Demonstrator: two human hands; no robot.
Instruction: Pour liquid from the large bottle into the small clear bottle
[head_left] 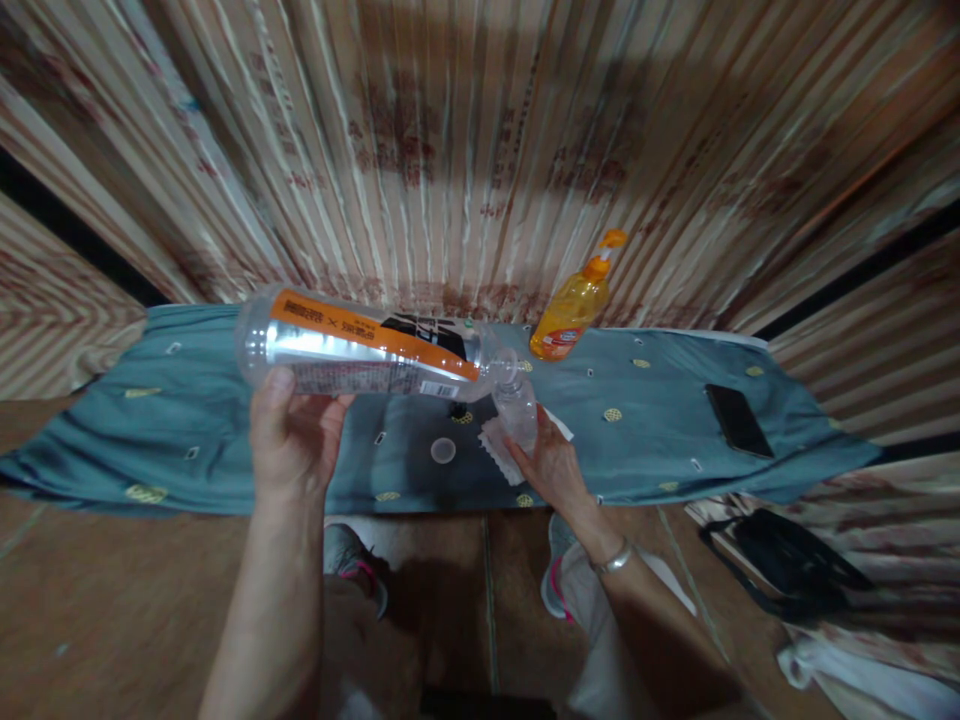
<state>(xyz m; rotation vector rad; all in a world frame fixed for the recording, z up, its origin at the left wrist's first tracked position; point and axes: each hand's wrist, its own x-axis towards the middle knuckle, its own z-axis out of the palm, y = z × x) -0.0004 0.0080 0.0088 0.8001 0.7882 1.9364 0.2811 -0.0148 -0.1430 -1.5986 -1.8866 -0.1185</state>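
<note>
Blue-clothed table (225, 460): soap bottle (574, 305), phone (739, 420), cap (443, 450).

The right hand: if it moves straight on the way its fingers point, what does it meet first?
Probably the orange soap bottle, beyond the small cup that the right hand holds; depth is unclear.

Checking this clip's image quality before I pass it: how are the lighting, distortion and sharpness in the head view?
Head view: dim, warm light; strong wide-angle bending bows the blue patterned cloth and fans the striped curtain; glare streaks the large clear plastic bottle with the orange label in the left hand; the small clear cup at the right hand is soft and hard to make out.
</note>
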